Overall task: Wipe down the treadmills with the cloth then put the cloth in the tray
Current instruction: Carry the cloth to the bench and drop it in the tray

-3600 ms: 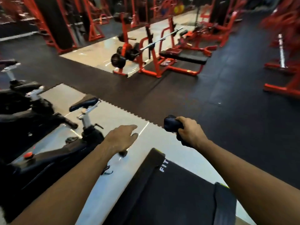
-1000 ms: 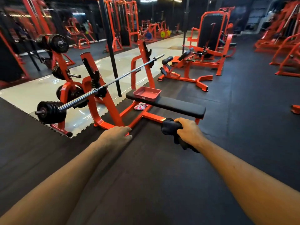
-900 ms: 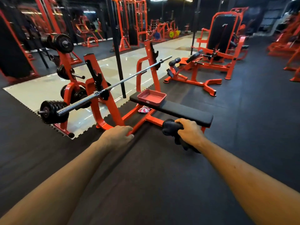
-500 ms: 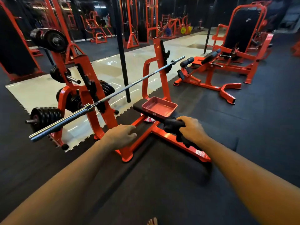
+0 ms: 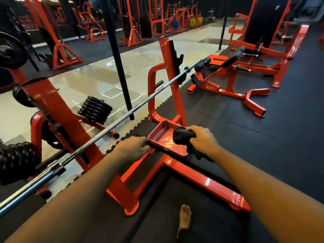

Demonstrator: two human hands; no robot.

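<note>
The right hand is clenched around a bunched black cloth, in the middle of the frame. The front of the cloth sticks out past the knuckles over the right side of a shallow red tray, and a loose end hangs below the hand by the tray's near right corner. It is not clear whether the cloth touches the tray's floor.

The left hand is released, palm down with the fingers stretched out flat. Its fingertips reach the tray's left edge, though actual contact cannot be made out.

The tray sits just in front of the right upright of an orange bench-press rack. A steel barbell runs across the rack from lower left to upper right. Black weight plates are racked at centre left. A bare foot stands on the black rubber floor at the bottom centre, and another orange machine stands at upper right.
</note>
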